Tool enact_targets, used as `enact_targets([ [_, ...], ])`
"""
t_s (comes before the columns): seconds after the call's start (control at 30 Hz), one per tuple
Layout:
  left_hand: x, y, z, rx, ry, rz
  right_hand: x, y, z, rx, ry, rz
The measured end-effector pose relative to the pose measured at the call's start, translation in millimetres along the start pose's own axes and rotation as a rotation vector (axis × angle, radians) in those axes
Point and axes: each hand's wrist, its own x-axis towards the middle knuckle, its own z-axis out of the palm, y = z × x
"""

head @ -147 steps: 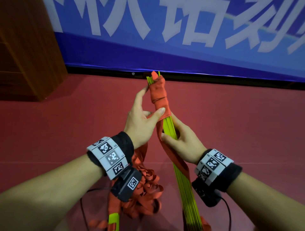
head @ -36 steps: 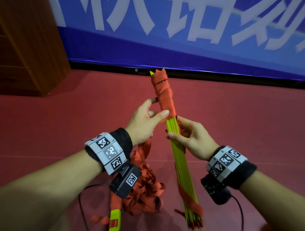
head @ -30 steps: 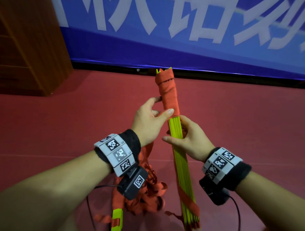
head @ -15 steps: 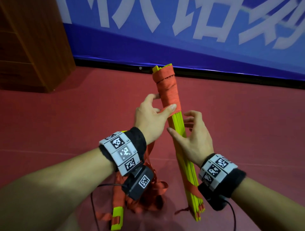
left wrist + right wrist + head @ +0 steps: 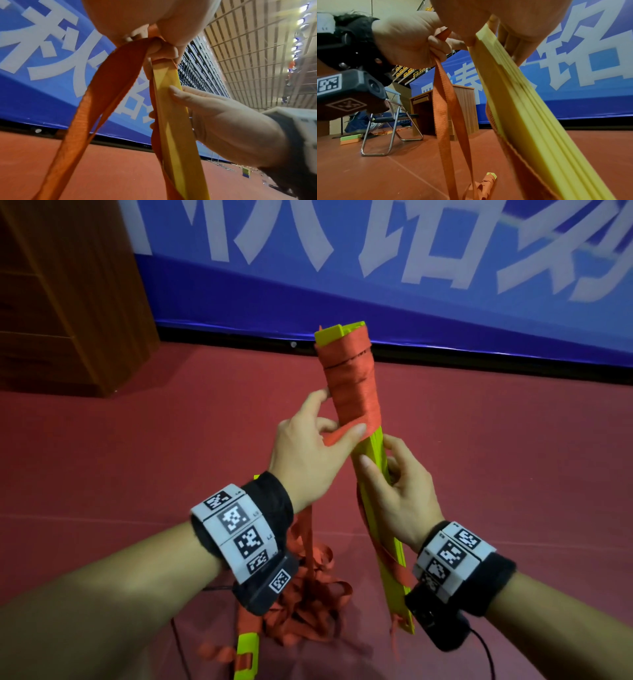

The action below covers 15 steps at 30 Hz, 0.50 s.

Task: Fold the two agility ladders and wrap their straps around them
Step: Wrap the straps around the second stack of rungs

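Red floor point(image 5: 137, 460) underfoot, blue banner point(image 5: 411, 268) along the back wall, wooden desk point(image 5: 61, 302) off to the left. Held up in the middle, tilted with its top leaning away: the folded agility ladder point(image 5: 383, 508), a tight stack of yellow-green rungs, upper end bound in coils of orange strap point(image 5: 352, 385). More coils there than five seconds back, and the wrap now reaching down to the thumb line, so steady progress on this bundle. Down by the left forearm, a heap of loose orange strap point(image 5: 308, 604) on the floor beside a second yellow-green piece point(image 5: 246, 655), plenty of slack left to wind. Left hand point(image 5: 308, 453) clamped at the lower edge of the coils, thumb pressing the last turn flat, fingers curled behind with the free strap point(image 5: 106, 94) trailing down out of the grip. Right hand point(image 5: 397, 491) just below, half a second ago spread wide off the rungs, now closed again round the stack, thumb across the front, fingers point(image 5: 180, 93) wrapped round the edge. Re-gripped, then, probably ready to steady or rotate the bundle for the next turn. Lower half bare save one diagonal run of strap; wrapping roughly a third done by the look of it.
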Motion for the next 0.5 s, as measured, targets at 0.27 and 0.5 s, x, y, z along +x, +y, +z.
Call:
enact_targets([
  [0.27, -1.0, 0.6, -0.4, -0.12, -0.059, -0.033, 4.4, -0.5, -3.7, 0.161, -0.005, 0.013],
  [0.5, 2.4, -3.0, 3.2, -0.191, -0.076, -0.074, 2.2, -9.7, -3.2, 0.423, 0.014, 0.098],
])
